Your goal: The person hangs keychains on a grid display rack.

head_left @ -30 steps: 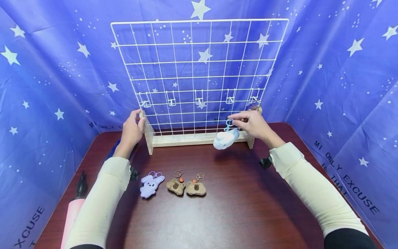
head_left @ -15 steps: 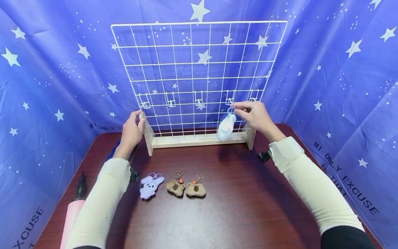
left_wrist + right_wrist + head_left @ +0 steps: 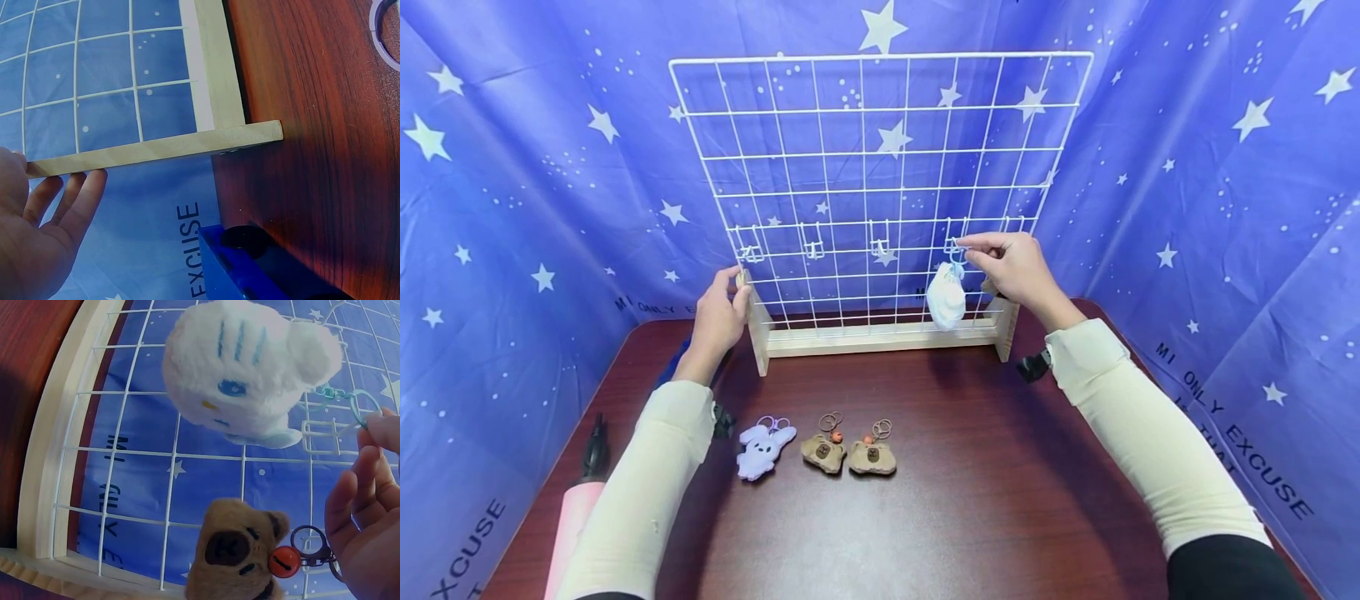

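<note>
My right hand (image 3: 1011, 267) pinches the blue ring (image 3: 364, 409) of a white plush keychain (image 3: 947, 298) between thumb and fingertip. The plush, with light-blue stripes and eye (image 3: 232, 387), hangs below the ring. That ring overlaps a white wire hook (image 3: 322, 436) on the white grid rack (image 3: 865, 154). A brown capybara plush keychain (image 3: 234, 550) with a red bell (image 3: 284, 562) hangs beside my right hand in the right wrist view; in the head view my hand mostly hides it. My left hand (image 3: 721, 312) grips the rack's wooden side post (image 3: 150, 149), fingers on its outer face.
A lilac rabbit plush keychain (image 3: 763, 450) and two brown capybara plush keychains (image 3: 824, 452) lie on the dark red table (image 3: 970, 500). More hooks (image 3: 814, 247) line the grid. A pink cylinder (image 3: 574, 521) with a black top stands at left; a starry blue curtain (image 3: 1217, 208) surrounds everything.
My right hand has lifted the white plush keychain, bringing its ring up to the second hook from the right. The plush has swung to hang upright. My left hand stays on the post.
</note>
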{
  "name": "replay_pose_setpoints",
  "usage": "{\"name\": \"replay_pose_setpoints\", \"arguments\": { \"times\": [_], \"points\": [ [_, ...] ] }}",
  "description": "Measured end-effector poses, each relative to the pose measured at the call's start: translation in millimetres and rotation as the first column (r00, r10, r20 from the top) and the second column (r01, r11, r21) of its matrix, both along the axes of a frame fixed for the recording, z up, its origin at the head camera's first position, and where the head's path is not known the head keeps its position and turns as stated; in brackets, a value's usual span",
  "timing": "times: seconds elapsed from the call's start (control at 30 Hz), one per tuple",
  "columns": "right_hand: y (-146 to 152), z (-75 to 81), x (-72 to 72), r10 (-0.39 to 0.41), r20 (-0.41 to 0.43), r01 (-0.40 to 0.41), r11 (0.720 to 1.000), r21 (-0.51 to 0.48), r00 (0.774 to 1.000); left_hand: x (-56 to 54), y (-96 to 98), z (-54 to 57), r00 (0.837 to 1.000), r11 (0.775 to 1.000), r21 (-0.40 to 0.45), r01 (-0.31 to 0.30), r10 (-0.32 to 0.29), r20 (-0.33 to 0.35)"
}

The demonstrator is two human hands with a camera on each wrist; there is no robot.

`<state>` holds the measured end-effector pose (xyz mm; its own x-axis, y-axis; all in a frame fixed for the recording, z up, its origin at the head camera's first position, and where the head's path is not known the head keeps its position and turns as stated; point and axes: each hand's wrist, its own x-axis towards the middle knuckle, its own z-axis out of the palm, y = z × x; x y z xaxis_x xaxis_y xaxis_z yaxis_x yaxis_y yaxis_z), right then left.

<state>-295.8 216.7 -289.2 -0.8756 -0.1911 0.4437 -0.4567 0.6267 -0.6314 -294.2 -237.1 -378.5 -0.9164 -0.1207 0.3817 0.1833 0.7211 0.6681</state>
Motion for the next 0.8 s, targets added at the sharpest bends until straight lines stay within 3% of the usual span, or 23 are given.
{"name": "replay_pose_setpoints", "arguments": {
  "times": [0.47,0.8],
  "points": [
    [-0.1,-6.3,-0.8,-0.027,-0.001,0.027,1.000,0.007,1.000,0.8,0.8,1.4,1.000,1.000,-0.008,-0.004,0.004,-0.005],
    [5.8,-11.8,8.6,-0.040,-0.008,0.040,0.999,0.000,0.999,1.5,0.6,2.0,1.000,1.000,-0.008,-0.003,0.003,-0.002]
  ]
}}
